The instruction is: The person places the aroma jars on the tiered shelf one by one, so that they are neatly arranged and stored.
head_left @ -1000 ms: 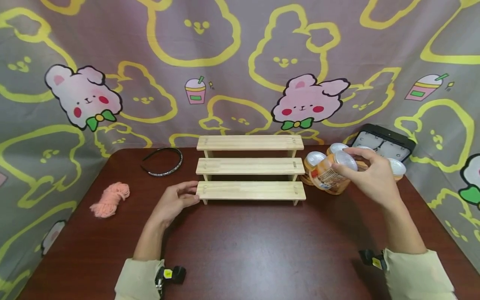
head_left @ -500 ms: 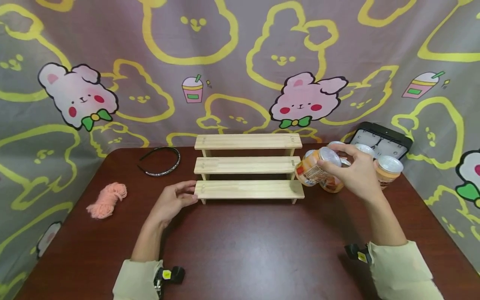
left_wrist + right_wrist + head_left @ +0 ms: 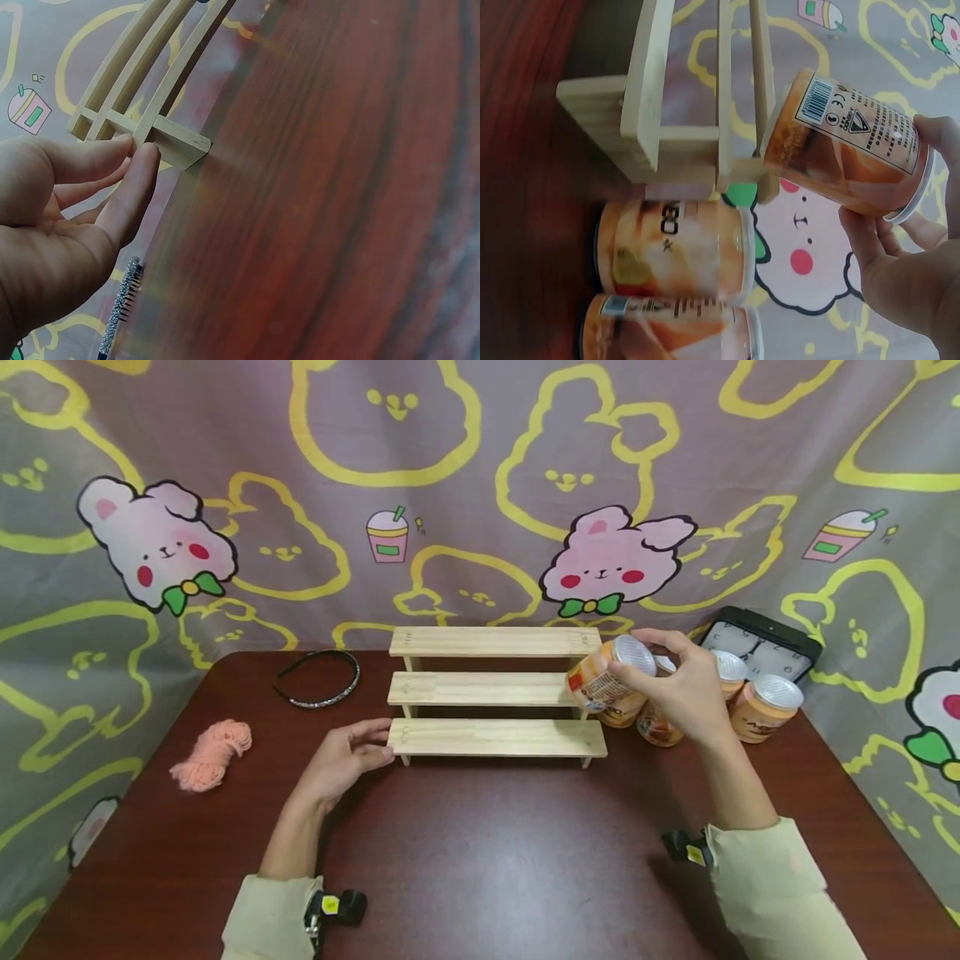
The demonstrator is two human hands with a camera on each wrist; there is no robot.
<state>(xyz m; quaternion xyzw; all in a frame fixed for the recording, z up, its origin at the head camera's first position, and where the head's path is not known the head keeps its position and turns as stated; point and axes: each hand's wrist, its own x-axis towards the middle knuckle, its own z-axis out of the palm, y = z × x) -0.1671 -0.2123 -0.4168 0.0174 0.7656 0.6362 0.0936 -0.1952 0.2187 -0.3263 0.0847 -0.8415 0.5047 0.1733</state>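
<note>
A pale wooden three-step rack (image 3: 487, 737) stands on the table. My left hand (image 3: 337, 764) pinches the left end of its lowest board between thumb and fingers, seen closer in the left wrist view. With thumb and fingers near its silver lid, my right hand (image 3: 686, 689) holds an orange-labelled can (image 3: 596, 681), tilted, at the right end of the middle board. In the right wrist view the held can (image 3: 840, 142) appears raised off the boards, its barcode side showing. Several similar cans (image 3: 763, 710) stand right of the rack, some partly hidden by my right hand.
A black-framed clock (image 3: 772, 639) leans at the back right behind the cans. On the left lie a glittery headband (image 3: 326, 700) and a hank of pink yarn (image 3: 213, 756). A patterned curtain (image 3: 465, 527) hangs behind the brown table (image 3: 495, 860).
My right hand has carried the tilted can leftward and a little up, from among the other cans to the rack's right end. The left hand has stayed at the rack.
</note>
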